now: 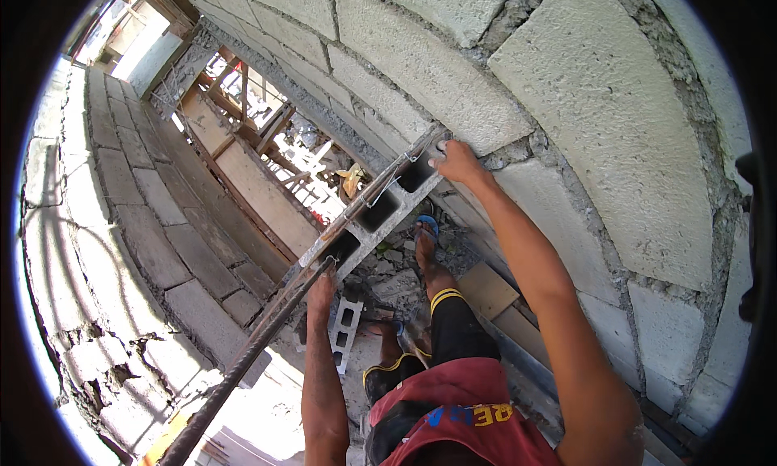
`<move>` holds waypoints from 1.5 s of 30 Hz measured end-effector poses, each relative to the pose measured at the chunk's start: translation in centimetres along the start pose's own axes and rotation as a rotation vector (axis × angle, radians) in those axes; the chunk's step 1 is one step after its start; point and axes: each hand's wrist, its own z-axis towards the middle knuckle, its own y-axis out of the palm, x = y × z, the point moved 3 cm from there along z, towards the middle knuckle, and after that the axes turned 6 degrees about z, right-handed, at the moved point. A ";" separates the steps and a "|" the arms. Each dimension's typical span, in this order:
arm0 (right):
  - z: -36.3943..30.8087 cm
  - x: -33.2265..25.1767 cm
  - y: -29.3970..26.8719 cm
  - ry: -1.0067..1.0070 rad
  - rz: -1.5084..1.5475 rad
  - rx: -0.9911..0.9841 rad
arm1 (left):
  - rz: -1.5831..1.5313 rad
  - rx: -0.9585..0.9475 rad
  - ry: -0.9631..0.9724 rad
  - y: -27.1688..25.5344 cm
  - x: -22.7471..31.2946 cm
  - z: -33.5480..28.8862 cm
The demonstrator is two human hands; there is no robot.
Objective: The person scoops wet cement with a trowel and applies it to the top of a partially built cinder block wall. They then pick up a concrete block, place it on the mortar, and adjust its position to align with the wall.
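Observation:
A grey hollow concrete block (387, 225) spans the gap between my two hands, its dark cavities facing up. My right hand (460, 163) grips its far right end, close to the block wall, thumb and fingers around the edge. At the near left end my left hand (322, 285) is closed on the block, its fingers partly hidden by the block and a bar. A ribbed steel bar (222, 389) runs from the lower left up to the block near my left hand. Thin tie wire (382, 192) shows along the block's far side.
A tall mortared block wall (615, 126) stands close on the right; a lower sunlit one (146, 215) curves along the left. Another hollow block (346, 336) lies below near my feet, among rubble (396, 286). Wooden boards (243, 171) and timbers lie beyond.

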 end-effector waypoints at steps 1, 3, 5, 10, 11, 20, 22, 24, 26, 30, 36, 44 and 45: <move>-0.4 0.1 -0.8 -0.085 0.178 0.005 | 0.131 -0.058 0.085 -0.2 -0.2 0.0; -2.2 1.0 -2.8 -0.128 0.538 0.046 | 0.058 -0.045 -0.223 -1.4 -1.5 -0.6; -4.4 2.1 -4.4 0.005 0.457 0.210 | 0.068 -0.067 -0.149 -1.9 -1.1 -1.0; -10.4 1.8 0.3 0.578 0.647 0.198 | -0.145 0.000 -0.162 -0.6 0.8 -2.2; -11.3 1.2 1.9 0.667 0.893 0.135 | -0.173 0.035 -0.114 -0.5 1.2 -2.4; -5.5 -0.2 4.8 0.734 1.077 0.058 | 0.063 0.161 -0.066 -0.5 2.4 -2.7; -4.6 -0.2 4.9 0.704 1.051 0.077 | 0.017 0.140 -0.053 -0.3 3.0 -2.9; -4.4 -0.3 5.3 0.683 1.009 0.088 | -0.028 0.092 -0.165 -0.4 3.3 -2.9; -4.6 -0.3 5.5 0.680 0.987 0.153 | -0.096 0.077 -0.190 -0.6 3.8 -2.8; -4.8 -0.5 5.5 0.625 1.087 0.167 | -0.142 0.063 -0.207 -1.0 4.9 -2.5; -4.8 -0.4 5.7 0.630 1.068 0.166 | -0.126 0.124 -0.170 -1.8 6.6 -2.7; -3.8 1.0 4.4 0.494 0.726 0.320 | -0.060 0.252 -0.076 0.6 5.4 -3.0; -3.4 1.4 4.3 0.466 0.780 0.284 | -0.088 0.223 -0.047 0.9 5.0 -2.9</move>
